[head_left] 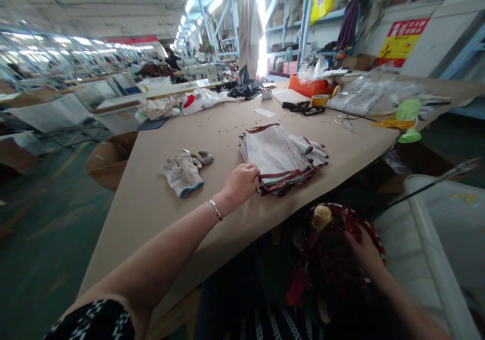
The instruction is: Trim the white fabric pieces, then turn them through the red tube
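Note:
A stack of white cloth pieces with dark red edging (pixel 271 150) lies on the paper-covered table in front of me. My left hand (pixel 242 181) is at its near left corner, fingers closed on the cloth edge. Low on the right, below the table edge, my right hand (pixel 366 251) reaches into a dark red, shiny tangled mass (pixel 335 259); shadow hides its fingertips. A round beige object (pixel 322 216) sits at the top of that mass. Left of the stack lie a white knit glove with a blue cuff (pixel 182 176) and small grey-handled snips (pixel 202 157).
The table (pixel 151 234) holds clear plastic bags (pixel 373 95), an orange box (pixel 299 85), black straps (pixel 303 108) and a tape roll (pixel 320 100) toward the back. A white bin (pixel 435 249) stands at right; a cardboard box (pixel 109 160) is at left. A lime-green fan (pixel 409 120) hangs at the right edge.

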Action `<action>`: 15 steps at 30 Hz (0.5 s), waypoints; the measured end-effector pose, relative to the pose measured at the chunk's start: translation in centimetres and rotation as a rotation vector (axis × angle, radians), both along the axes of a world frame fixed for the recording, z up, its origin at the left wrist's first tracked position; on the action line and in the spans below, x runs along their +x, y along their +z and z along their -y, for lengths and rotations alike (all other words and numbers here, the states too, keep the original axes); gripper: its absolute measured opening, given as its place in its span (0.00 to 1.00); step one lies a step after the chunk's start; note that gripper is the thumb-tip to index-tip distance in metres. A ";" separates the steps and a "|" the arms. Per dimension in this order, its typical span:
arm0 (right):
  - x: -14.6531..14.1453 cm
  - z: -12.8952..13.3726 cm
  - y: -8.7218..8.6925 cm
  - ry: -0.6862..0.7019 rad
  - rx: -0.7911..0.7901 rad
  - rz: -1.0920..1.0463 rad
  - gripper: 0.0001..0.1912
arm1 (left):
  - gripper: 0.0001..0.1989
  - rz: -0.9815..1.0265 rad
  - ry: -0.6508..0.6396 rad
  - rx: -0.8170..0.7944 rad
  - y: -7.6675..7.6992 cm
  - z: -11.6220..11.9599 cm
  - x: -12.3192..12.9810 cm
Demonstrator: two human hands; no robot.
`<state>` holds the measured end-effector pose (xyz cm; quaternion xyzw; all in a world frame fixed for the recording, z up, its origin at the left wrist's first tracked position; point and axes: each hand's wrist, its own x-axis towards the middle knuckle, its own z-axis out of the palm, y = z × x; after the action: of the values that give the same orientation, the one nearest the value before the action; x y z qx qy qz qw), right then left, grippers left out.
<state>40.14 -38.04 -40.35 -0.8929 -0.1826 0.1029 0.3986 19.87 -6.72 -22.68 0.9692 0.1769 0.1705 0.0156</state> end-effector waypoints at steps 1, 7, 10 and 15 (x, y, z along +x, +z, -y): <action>0.4 -0.5 0.9 0.019 0.054 0.019 0.29 | 0.12 -0.038 0.012 0.031 0.2 0.0 0.0; -1.1 -4.7 11.3 0.203 0.461 0.262 0.19 | 0.12 -0.004 -0.056 0.165 1.1 0.6 -0.5; -3.7 -6.6 15.3 0.361 0.591 0.358 0.13 | 0.11 -0.019 -0.069 0.188 1.2 0.8 -0.9; -5.5 -8.7 17.3 0.600 0.657 0.455 0.08 | 0.08 -0.116 -0.053 0.229 1.1 0.4 -0.8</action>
<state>34.61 -29.32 -23.04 -0.6280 -0.5365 -0.0474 0.5617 19.10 -7.10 -21.56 0.9773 0.1312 0.1325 -0.1008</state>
